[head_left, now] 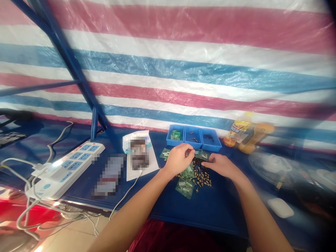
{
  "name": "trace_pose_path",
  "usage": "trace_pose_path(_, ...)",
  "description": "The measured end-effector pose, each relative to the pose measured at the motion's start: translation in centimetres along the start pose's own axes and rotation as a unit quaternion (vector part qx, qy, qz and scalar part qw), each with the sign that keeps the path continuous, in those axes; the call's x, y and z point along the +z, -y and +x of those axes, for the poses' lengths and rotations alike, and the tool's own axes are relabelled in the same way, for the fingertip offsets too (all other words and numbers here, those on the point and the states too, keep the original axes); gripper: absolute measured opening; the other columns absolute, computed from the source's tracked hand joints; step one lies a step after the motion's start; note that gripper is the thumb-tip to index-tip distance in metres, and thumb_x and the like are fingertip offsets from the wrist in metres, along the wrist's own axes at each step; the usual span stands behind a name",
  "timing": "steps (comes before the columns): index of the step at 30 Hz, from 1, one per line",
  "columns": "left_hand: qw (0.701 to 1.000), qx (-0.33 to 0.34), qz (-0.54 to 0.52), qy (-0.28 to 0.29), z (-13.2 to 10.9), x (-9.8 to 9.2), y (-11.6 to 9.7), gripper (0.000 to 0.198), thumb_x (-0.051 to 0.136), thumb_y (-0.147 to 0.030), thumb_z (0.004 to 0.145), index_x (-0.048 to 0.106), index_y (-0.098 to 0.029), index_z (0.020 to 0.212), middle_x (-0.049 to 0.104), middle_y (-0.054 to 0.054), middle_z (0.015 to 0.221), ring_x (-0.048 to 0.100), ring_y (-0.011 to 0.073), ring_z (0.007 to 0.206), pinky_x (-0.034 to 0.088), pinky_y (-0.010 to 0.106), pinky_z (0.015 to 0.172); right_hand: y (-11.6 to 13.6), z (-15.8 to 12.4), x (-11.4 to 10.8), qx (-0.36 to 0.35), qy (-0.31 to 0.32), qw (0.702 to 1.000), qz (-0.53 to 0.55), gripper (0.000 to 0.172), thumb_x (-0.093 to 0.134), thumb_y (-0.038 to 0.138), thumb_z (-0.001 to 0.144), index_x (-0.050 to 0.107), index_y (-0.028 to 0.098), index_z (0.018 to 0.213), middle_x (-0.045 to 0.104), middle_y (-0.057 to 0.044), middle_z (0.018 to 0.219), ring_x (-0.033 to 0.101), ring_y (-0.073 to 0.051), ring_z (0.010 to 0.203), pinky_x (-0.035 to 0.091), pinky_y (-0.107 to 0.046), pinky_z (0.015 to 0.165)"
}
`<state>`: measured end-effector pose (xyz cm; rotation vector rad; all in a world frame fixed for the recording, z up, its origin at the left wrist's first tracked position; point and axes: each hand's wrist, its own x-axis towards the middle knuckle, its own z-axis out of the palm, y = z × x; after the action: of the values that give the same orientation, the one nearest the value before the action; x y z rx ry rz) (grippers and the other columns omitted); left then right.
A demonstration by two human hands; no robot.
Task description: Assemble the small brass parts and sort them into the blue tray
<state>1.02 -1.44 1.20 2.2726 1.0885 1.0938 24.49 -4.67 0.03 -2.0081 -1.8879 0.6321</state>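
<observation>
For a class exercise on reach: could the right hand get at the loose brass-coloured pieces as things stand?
Probably yes: the right hand is just beside the loose brass-coloured pieces, and nothing appears to cover those on the near side.

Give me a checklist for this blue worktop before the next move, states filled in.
1. Bare left hand gripping something: cannot tell; fingers hide it.
2. Bare right hand at the small brass-coloured metal pieces: ok.
3. Pieces apart from the clear green plastic packets: not ok; they lie together.
4. Three blue plastic bins open on top: ok.
5. Long white plastic power strip clear of both hands: ok.
</observation>
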Motion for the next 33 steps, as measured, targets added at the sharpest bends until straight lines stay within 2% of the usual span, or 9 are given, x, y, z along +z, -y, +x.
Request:
trace_pose_path(4, 1.000, 0.004, -0.004, 0.006, 0.0, 0.1, 0.1, 0.021, 0.047, -0.031, 0.095, 0.064, -0.021, 0.090, 0.066, 0.001, 0.082, 0.060, 0.0150, 0.072, 0.046, 0.026, 0.066, 0.1, -0.2, -0.2, 0.013, 0.051, 0.998, -0.023, 0.053, 0.065, 0.073, 0.069, 0.060, 0.020, 0.067, 0.064, -0.002, 0.067, 0.057, -0.018, 0.061, 0.031, -0.026, 0.051)
trace_pose_path(6, 1.000, 0.006, -0.004, 0.009, 0.0, 0.1, 0.1, 0.021, 0.047, -0.031, 0.095, 0.064, -0.021, 0.090, 0.066, 0.001, 0.083, 0.060, 0.0150, 0.072, 0.046, 0.026, 0.066, 0.1, -0.3, -0.4, 0.015, 0.084, 0.996, -0.024, 0.051, 0.065, 0.069, 0.071, 0.062, 0.019, 0.066, 0.064, -0.003, 0.065, 0.058, -0.018, 0.061, 0.032, -0.027, 0.052)
trace_pose_path(9, 1.000, 0.006, -0.003, 0.015, -0.1, 0.0, 0.1, 0.020, 0.047, -0.030, 0.095, 0.064, -0.021, 0.090, 0.066, 0.001, 0.082, 0.061, 0.0150, 0.071, 0.045, 0.026, 0.065, 0.2, -0.3, -0.5, 0.007, 0.102, 0.995, -0.017, 0.044, 0.063, 0.061, 0.077, 0.065, 0.018, 0.067, 0.065, -0.004, 0.065, 0.058, -0.018, 0.061, 0.034, -0.027, 0.054)
trace_pose_path(24, 1.000, 0.010, 0.006, 0.023, 0.0, -0.2, -0.1, 0.020, 0.048, -0.031, 0.095, 0.065, -0.021, 0.091, 0.067, 0.001, 0.083, 0.062, 0.0143, 0.071, 0.046, 0.025, 0.066, 0.9, -0.5, -0.6, -0.043, 0.083, 0.995, 0.020, 0.025, 0.058, 0.039, 0.082, 0.070, 0.020, 0.073, 0.070, -0.004, 0.075, 0.062, -0.020, 0.071, 0.038, -0.028, 0.060)
trace_pose_path(30, 0.999, 0.011, 0.006, 0.037, -0.1, -0.3, -0.2, 0.021, 0.047, -0.031, 0.095, 0.065, -0.022, 0.093, 0.068, 0.001, 0.086, 0.061, 0.0145, 0.071, 0.046, 0.026, 0.066, 1.8, -0.8, -1.1, -0.084, 0.029, 0.991, 0.100, 0.024, 0.059, 0.041, 0.084, 0.068, 0.019, 0.079, 0.062, 0.000, 0.068, 0.053, -0.016, 0.064, 0.037, -0.026, 0.058)
trace_pose_path(33, 0.999, 0.013, 0.004, 0.044, -0.2, -0.2, -0.2, 0.020, 0.047, -0.031, 0.095, 0.065, -0.022, 0.093, 0.068, 0.002, 0.088, 0.061, 0.0150, 0.072, 0.046, 0.026, 0.066, 2.5, -1.0, -1.1, -0.109, 0.025, 0.985, 0.133, 0.024, 0.063, 0.043, 0.083, 0.066, 0.019, 0.079, 0.055, 0.002, 0.063, 0.047, -0.014, 0.059, 0.034, -0.025, 0.055)
